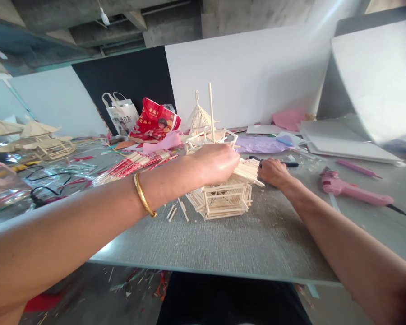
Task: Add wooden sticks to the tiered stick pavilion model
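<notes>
A small pavilion model (227, 203) built from thin pale wooden sticks stands on the table, with a stick roof and railing-like frames. My left hand (218, 163) is over its top with the fingers curled, their tips hidden behind the hand. At the right edge of the stick roof (245, 172) is my right hand (272, 171), its fingers curled in. A slim black tool (290, 164) shows on both sides of that hand; whether it is gripped or lies behind, I cannot tell. One tall upright stick (210, 108) rises behind my left hand.
Behind stands another stick tower with a pointed roof (198, 116). A pink glue gun (355, 189) and a pink pen-like object (358, 168) lie right. Bundled sticks in red-and-clear wrappers (131, 167) lie left, loose stick pieces (183, 210) in front. More models (40, 140) stand far left.
</notes>
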Action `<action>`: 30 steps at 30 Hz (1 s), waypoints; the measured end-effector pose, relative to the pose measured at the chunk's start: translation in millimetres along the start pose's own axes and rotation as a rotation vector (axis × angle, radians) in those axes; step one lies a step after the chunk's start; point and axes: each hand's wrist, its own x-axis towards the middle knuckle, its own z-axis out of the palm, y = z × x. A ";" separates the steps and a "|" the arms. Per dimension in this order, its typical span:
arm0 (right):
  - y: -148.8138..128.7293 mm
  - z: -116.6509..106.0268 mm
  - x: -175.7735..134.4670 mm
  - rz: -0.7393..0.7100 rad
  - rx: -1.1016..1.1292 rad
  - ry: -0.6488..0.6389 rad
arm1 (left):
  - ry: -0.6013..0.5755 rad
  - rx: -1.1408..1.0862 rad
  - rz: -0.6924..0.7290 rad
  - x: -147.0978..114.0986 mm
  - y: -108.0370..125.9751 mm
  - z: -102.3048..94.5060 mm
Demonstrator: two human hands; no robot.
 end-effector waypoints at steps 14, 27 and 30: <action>0.5 2.1 0.6 0.000 -0.005 0.010 | 0.018 0.001 0.005 -3.2 2.5 -0.8; -0.3 1.1 -0.2 -0.013 -0.004 0.007 | -0.045 -0.035 -0.068 -7.3 9.3 -6.1; -0.4 0.9 -0.4 -0.014 -0.010 0.003 | -0.033 -0.017 -0.059 -7.6 9.1 -5.3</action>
